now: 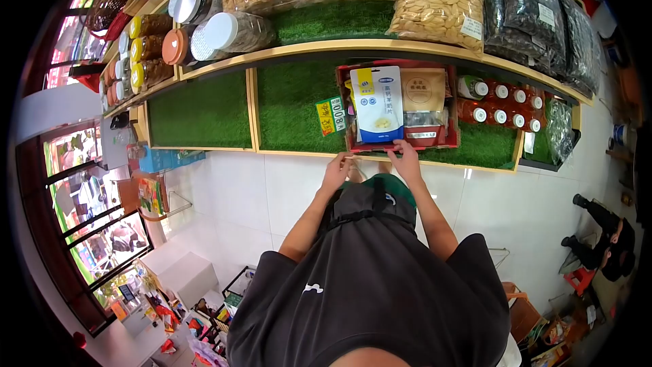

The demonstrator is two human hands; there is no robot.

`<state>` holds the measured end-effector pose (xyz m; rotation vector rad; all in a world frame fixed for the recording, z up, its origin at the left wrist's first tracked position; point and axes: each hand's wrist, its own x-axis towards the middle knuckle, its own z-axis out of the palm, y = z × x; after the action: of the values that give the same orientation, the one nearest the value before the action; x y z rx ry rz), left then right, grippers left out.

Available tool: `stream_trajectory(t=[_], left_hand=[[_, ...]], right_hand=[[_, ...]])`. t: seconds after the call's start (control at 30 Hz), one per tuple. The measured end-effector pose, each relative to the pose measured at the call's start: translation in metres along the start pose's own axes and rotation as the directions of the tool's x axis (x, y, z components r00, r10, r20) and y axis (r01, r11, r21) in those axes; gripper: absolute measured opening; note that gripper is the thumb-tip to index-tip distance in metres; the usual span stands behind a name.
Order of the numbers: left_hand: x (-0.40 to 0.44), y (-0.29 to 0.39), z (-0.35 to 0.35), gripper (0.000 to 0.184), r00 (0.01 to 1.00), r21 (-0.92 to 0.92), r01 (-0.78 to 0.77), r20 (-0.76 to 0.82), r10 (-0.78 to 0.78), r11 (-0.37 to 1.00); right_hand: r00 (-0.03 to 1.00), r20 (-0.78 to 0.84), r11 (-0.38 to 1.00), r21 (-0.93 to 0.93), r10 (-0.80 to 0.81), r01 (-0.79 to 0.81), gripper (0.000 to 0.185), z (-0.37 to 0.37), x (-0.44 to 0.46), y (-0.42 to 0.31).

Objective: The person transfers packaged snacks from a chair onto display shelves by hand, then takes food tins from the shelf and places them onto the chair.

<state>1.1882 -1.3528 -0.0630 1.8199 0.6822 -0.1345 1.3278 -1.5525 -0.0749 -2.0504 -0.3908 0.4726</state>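
A red box point(451, 140) sits on the green-turf lower shelf, with packets standing in it. At its left is a white and blue pouch point(377, 105) with a yellow patch; beside that is a brown packet point(423, 88). My right hand point(407, 164) is at the box's front rim, just below the pouch, its fingers bent over the edge. Near the box's front left corner, my left hand point(335, 171) has its fingertips drawn together by the wooden shelf edge. What lies between those fingertips is too small to make out. A yellow and green price card point(331, 116) leans left of the box.
Several red bottles point(499, 115) with white caps stand right of the box. Lidded jars point(234, 31) and large bags of pale seeds point(438, 1) fill the upper shelf. A person in dark clothes point(604, 241) is far right. White tiled floor point(238, 194) lies below.
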Motion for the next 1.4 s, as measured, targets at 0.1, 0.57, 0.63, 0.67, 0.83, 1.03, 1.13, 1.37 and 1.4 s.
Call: stream_trajectory(t=[0.1, 0.57, 0.63, 0.67, 0.83, 1.03, 1.13, 1.37, 1.4], left_hand=[[-0.021, -0.032, -0.02, 0.022, 0.999, 0.283, 0.036, -0.027, -0.029, 0.958], [-0.047, -0.117, -0.034, 0.028, 0.96, 0.088, 0.262, -0.125, -0.25, 0.961], [-0.049, -0.136, -0.039, 0.031, 0.952, 0.178, 0.303, -0.098, -0.29, 0.936], [-0.052, -0.149, -0.04, 0.035, 0.925, 0.166, 0.378, -0.107, -0.365, 0.911], [-0.092, -0.157, -0.085, 0.039, 0.846, 0.042, 0.521, -0.158, -0.509, 0.853], [-0.158, -0.214, -0.137, 0.043, 0.733, -0.68, 0.418, -0.139, -0.666, 0.602], [-0.206, -0.219, -0.177, 0.043, 0.71, -0.854, 0.248, -0.162, -0.686, 0.458], [-0.3, -0.274, -0.209, 0.037, 0.442, -0.954, -0.116, -0.299, -0.846, 0.277], [-0.31, -0.283, -0.207, 0.037, 0.43, -0.953, -0.129, -0.302, -0.851, 0.274]], right_hand=[[0.997, 0.076, 0.994, -0.108, 0.012, -0.003, 0.04, -0.005, -0.016, 0.014], [0.868, 0.448, 0.956, -0.278, 0.214, -0.093, 0.097, -0.02, -0.047, 0.019], [0.882, 0.417, 0.94, -0.333, 0.217, -0.074, 0.098, -0.007, -0.052, 0.032], [0.897, 0.395, 0.943, -0.326, 0.198, -0.065, 0.099, -0.004, -0.054, 0.025], [0.89, 0.336, 0.916, -0.357, 0.308, -0.183, 0.102, 0.023, -0.06, 0.009], [0.694, 0.243, 0.734, -0.174, 0.678, -0.656, 0.103, 0.079, -0.044, 0.0], [0.64, 0.222, 0.678, -0.233, 0.735, -0.697, 0.092, 0.118, -0.033, -0.017], [0.742, 0.571, 0.642, -0.723, 0.35, 0.254, 0.08, 0.269, -0.026, -0.044], [0.738, 0.562, 0.587, -0.759, 0.374, 0.281, 0.066, 0.296, -0.025, -0.054]])
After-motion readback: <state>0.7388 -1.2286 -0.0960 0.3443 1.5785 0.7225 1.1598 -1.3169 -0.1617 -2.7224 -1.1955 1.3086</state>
